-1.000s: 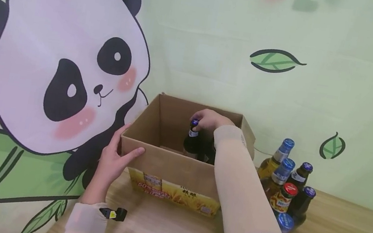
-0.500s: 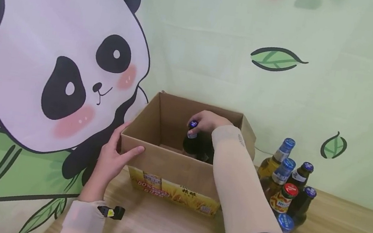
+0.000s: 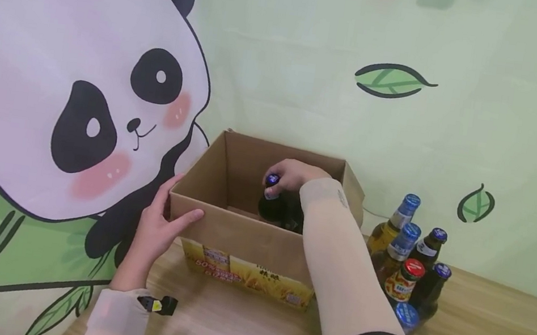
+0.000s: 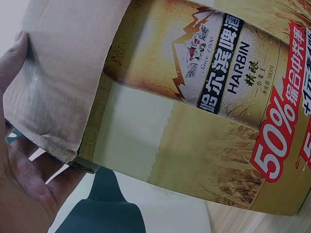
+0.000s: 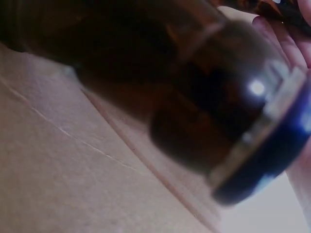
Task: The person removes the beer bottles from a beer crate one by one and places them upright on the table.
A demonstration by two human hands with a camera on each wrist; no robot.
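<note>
A cardboard box [image 3: 233, 234] with a yellow beer-print base stands on the table, its top uncovered. My left hand [image 3: 156, 232] grips its near left corner, thumb on the front wall and fingers round the left side. Inside the box, my right hand [image 3: 293, 175] holds a dark beer bottle [image 3: 270, 207] by the neck, just under the blue cap. Its lower part is hidden behind the front wall. Close to the right wrist camera is another brown bottle [image 5: 194, 82] with a blue cap; behind it show fingers [image 5: 284, 41] of the right hand.
Right of the box several beer bottles [image 3: 401, 286] stand close together, with blue or red caps. The wooden table [image 3: 499, 326] extends to the right and front. Behind hangs a pale green backdrop [image 3: 281, 78] printed with a panda and leaves.
The right hand and its bottle have moved slightly left and lower in the box, the bottle tilting a little. The left hand keeps its grip on the corner. The head view has shifted slightly.
</note>
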